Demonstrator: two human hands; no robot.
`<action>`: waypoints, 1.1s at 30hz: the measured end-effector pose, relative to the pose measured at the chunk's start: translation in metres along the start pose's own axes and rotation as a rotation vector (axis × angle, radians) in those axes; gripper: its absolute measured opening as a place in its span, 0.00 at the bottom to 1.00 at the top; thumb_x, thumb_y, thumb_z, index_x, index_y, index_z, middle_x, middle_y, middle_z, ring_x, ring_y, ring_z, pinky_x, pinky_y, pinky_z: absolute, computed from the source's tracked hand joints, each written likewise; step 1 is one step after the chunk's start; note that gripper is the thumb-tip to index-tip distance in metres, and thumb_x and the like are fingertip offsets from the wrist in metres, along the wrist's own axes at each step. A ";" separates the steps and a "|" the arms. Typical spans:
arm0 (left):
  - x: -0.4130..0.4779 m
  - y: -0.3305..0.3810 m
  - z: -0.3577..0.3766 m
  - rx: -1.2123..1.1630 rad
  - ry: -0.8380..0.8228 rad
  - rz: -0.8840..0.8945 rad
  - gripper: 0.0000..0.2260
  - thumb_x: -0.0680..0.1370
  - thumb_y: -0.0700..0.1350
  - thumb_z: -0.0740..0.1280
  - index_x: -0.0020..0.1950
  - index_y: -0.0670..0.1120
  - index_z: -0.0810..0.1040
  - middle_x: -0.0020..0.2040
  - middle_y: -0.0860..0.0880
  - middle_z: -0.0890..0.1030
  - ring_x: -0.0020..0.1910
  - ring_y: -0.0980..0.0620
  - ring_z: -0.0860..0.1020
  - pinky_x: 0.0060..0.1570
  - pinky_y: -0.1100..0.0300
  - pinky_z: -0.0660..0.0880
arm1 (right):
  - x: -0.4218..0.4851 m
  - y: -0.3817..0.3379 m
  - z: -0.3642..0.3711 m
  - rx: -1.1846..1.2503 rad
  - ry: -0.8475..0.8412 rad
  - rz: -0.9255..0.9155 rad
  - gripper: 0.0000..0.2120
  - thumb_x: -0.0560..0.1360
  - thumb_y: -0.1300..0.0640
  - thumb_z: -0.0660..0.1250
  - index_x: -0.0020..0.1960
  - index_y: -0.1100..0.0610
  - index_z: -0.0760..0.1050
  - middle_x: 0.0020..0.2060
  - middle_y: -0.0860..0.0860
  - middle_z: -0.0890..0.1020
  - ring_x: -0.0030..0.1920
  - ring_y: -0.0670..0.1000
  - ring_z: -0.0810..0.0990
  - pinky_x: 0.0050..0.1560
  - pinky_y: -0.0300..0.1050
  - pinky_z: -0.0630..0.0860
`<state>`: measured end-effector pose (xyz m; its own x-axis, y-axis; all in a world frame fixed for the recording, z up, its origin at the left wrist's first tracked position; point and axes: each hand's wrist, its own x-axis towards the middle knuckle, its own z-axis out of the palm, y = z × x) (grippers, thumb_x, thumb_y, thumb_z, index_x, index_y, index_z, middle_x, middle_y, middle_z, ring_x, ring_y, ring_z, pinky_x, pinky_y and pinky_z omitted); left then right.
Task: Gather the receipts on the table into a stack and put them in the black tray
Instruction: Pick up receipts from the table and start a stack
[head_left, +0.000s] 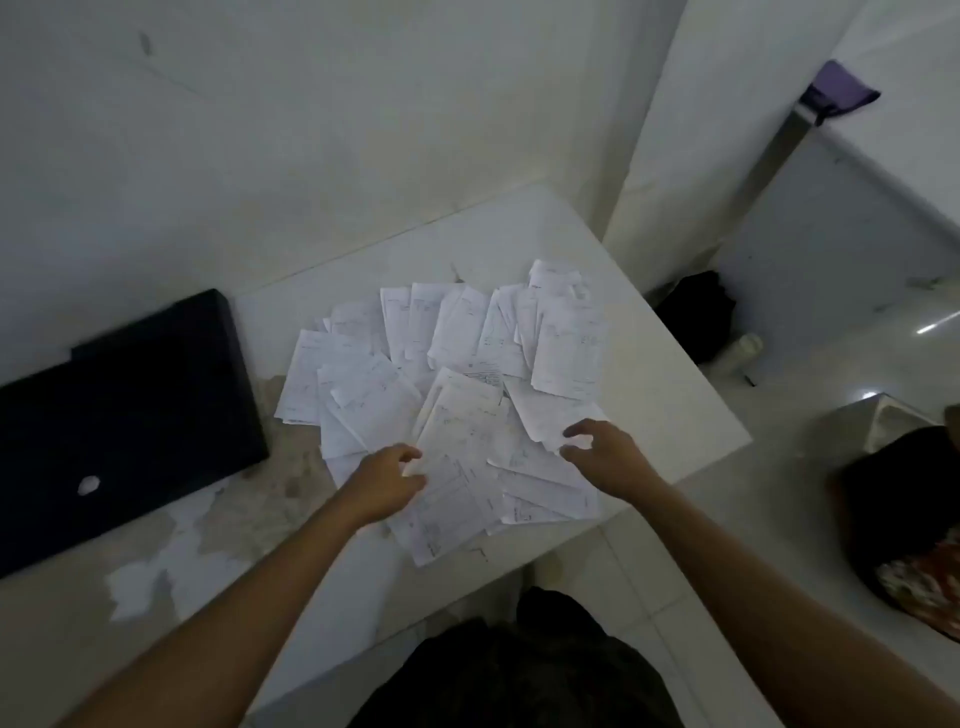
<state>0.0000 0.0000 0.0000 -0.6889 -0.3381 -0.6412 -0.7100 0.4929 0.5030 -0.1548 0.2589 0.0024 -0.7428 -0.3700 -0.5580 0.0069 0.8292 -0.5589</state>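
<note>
Loose receipts are lying fanned across the white tabletop. The black tray, left of them, is holding one small white scrap. The left hand and right hand are resting on the papers, fingers curled, grasping nothing.

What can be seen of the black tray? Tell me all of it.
The black tray is a flat, dark rectangle with rounded corners, matte, perhaps plastic. It lies on the table at the left, turned at an angle, its left end cut off by the picture's edge. A small white spot shows near its front edge; what it is cannot be told. No receipts lie in it: they are spread loose to its right, apart from it. Neither hand touches it.
</note>
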 end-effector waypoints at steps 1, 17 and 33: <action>-0.002 0.004 0.008 -0.019 -0.004 -0.024 0.23 0.77 0.48 0.68 0.71 0.46 0.69 0.71 0.45 0.72 0.69 0.48 0.71 0.62 0.58 0.69 | 0.005 0.007 0.000 0.055 0.072 0.030 0.21 0.76 0.51 0.69 0.66 0.56 0.73 0.68 0.56 0.72 0.65 0.56 0.74 0.60 0.47 0.72; -0.015 0.000 0.056 0.043 -0.031 -0.093 0.27 0.78 0.48 0.68 0.76 0.48 0.64 0.80 0.51 0.50 0.77 0.52 0.57 0.74 0.58 0.55 | 0.081 -0.022 0.011 0.136 0.242 0.323 0.38 0.69 0.61 0.74 0.71 0.59 0.54 0.63 0.61 0.65 0.61 0.62 0.71 0.62 0.54 0.74; -0.025 -0.004 0.079 0.002 0.104 -0.076 0.26 0.77 0.46 0.69 0.73 0.49 0.65 0.80 0.54 0.48 0.77 0.47 0.55 0.75 0.49 0.58 | 0.057 0.008 -0.012 0.525 0.107 0.276 0.04 0.74 0.62 0.62 0.47 0.60 0.74 0.40 0.52 0.76 0.39 0.51 0.74 0.34 0.41 0.70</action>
<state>0.0316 0.0697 -0.0322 -0.6449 -0.4558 -0.6134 -0.7603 0.4646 0.4540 -0.2053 0.2495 -0.0265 -0.7300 -0.1037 -0.6755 0.5181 0.5607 -0.6460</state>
